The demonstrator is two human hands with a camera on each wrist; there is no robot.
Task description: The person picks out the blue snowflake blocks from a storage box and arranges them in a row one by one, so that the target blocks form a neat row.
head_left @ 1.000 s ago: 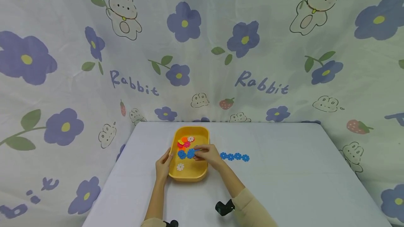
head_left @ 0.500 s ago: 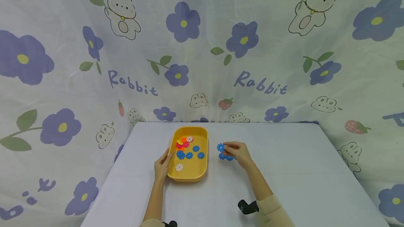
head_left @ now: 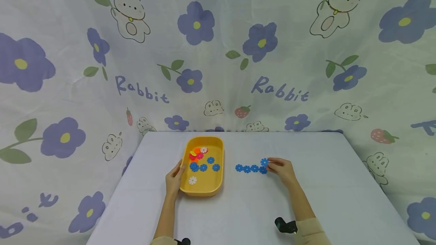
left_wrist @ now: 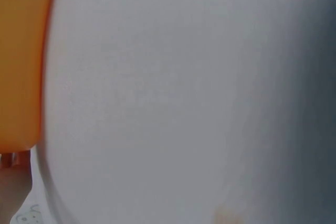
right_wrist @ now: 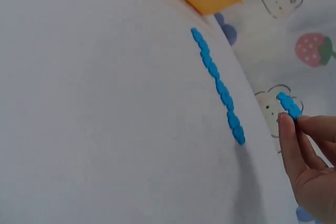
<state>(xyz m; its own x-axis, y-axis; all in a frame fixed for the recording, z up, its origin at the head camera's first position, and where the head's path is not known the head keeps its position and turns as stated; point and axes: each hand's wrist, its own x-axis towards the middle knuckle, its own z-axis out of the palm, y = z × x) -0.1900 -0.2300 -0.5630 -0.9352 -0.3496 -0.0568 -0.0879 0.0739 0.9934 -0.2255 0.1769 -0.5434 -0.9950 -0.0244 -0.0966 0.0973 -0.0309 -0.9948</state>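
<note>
My right hand (head_left: 283, 171) pinches a blue snowflake disc (head_left: 264, 162) between thumb and fingertips. It holds the disc just above the right end of a row of several blue snowflake discs (head_left: 246, 169) on the table. The right wrist view shows the held blue disc (right_wrist: 290, 104) raised off the surface, apart from the row. At the left, my left hand (head_left: 173, 180) grips the left side of a yellow tray (head_left: 204, 189), thumb at the rim. Inside lie loose blue discs (head_left: 203, 168) and a white disc (head_left: 192, 180).
Red, orange, yellow and white-faced pieces (head_left: 200, 155) lie bunched toward the tray's far end. White cloth covers the table (head_left: 306, 162), and a rabbit-print curtain (head_left: 221, 67) hangs behind it. Each forearm wears a small black device.
My right hand has lifted a blue disc from the tray and carried it right, past the row to its far end. The left hand keeps its hold on the tray.
</note>
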